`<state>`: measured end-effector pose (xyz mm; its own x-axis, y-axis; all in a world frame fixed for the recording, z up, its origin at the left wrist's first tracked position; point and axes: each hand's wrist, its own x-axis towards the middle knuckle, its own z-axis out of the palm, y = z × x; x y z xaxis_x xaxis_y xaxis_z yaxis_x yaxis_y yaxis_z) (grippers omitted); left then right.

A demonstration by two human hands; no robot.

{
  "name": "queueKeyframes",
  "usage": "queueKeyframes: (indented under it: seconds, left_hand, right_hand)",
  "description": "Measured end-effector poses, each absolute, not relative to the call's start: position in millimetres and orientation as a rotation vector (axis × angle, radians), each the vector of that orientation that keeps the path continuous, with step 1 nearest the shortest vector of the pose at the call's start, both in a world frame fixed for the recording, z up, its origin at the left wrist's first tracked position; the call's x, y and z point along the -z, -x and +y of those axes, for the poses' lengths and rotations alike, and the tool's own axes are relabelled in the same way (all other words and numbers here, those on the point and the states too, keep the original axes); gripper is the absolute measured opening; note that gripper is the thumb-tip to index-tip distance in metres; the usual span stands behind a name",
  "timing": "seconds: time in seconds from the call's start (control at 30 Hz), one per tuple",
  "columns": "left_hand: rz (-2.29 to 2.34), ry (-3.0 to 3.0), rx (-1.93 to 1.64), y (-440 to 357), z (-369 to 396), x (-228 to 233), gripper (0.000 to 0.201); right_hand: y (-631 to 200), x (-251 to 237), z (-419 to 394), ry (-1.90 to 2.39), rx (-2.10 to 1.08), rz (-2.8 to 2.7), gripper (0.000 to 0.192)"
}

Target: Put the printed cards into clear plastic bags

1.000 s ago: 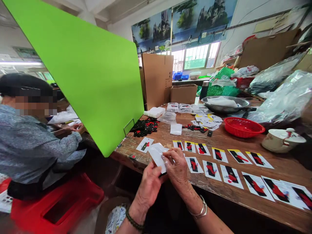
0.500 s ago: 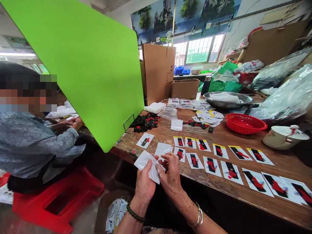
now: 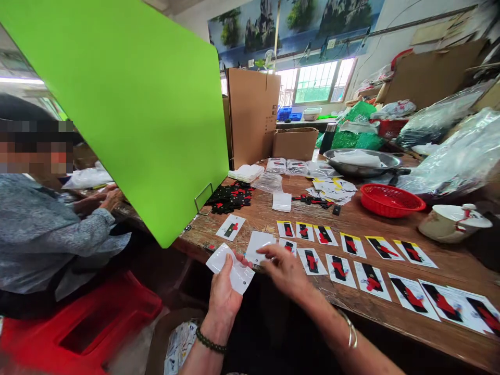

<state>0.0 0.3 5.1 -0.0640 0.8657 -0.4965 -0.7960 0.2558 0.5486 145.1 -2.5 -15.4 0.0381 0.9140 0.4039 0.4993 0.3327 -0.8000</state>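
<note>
left hand (image 3: pixel 224 291) at the lower middle of the frame pinches a clear plastic sleeve (image 3: pixel 230 267) by its lower edge, just off the worktop (image 3: pixel 390 307) rim. right hand (image 3: pixel 283 268) hovers, fingers (image 3: pixel 265 250) loosely spread and grasping nothing, over a blank white card (image 3: pixel 258 244) lying beside rows of printed cards (image 3: pixel 339 268). risk: the limp sleeve may sag shut or slip from so light a pinch, and a sweeping wrist could nudge the neat rows askew.

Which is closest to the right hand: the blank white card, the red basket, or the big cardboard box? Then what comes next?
From the right hand:
1. Blank white card, on the table just left of its fingertips.
2. Red basket, farther back on the right.
3. Big cardboard box, standing at the far end.
</note>
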Motion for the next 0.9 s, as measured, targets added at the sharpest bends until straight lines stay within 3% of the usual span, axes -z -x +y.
queueKeyframes:
  seconds: [0.23, 0.5, 0.9]
  left_hand:
    - [0.87, -0.138, -1.246, -13.6, 11.2, -6.4, 0.011]
    - [0.879, -0.164, -1.194, -15.2, 17.1, 2.8, 0.013]
    - [0.841, -0.119, -1.193, -10.1, 12.7, 4.5, 0.015]
  right_hand:
    - [-191.2, -9.1, 73.3, 1.825, -0.411, -1.819, 0.024]
    - [-176.6, -1.0, 91.7, 1.929, -0.53, -1.932, 0.039]
    - [-157.4, -6.8, 102.8, 1.904, -0.618, -1.892, 0.009]
